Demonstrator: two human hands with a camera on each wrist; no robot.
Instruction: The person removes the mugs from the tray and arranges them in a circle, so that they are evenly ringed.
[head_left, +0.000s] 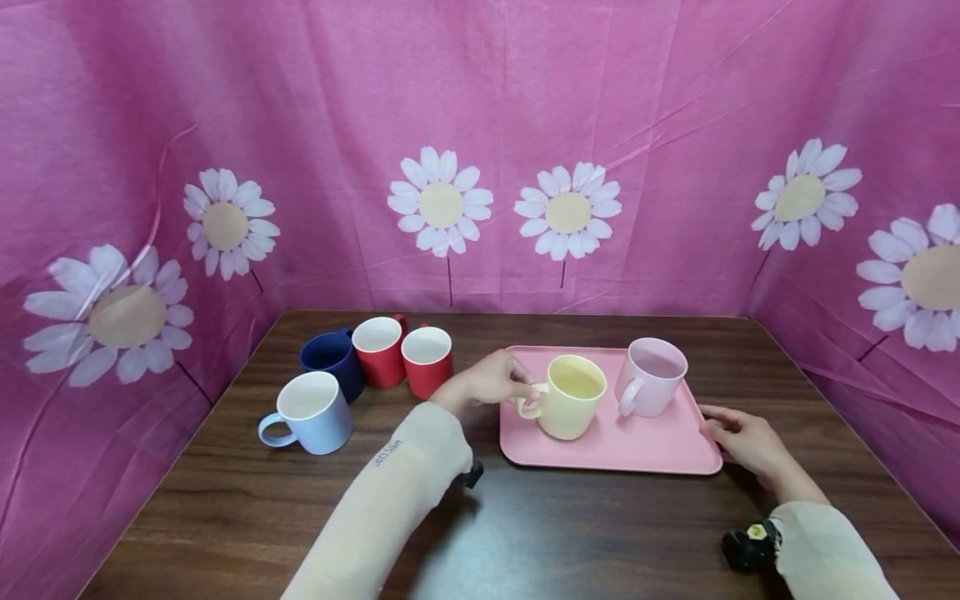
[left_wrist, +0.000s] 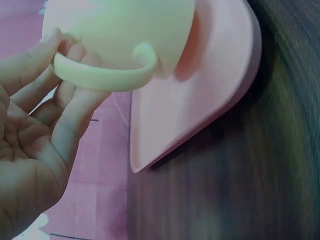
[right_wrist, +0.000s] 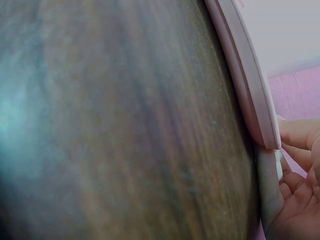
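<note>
Fingers of our left hand (head_left: pixel 489 381) are curling round the yellow mug's (head_left: pixel 570 397) handle on the pink tray (head_left: pixel 660 446), near its left edge. Our right hand (head_left: pixel 742 442) is resting relaxed against the tray's right edge, with bare table (head_left: pixel 585 533) in front.

I see both arms covered in pale beige, close-fitting sleeves that end at the wrists. The left sleeve (head_left: pixel 390 492) carries small dark lettering printed along the forearm; I cannot read it. A small black device (head_left: pixel 472 474) shows at the 3 o'clock edge of the left sleeve. On the right sleeve (head_left: pixel 825 550), at 9 o'clock, sits a black wrist unit (head_left: pixel 750 543) with a yellowish spot. Both hands are bare.
</note>
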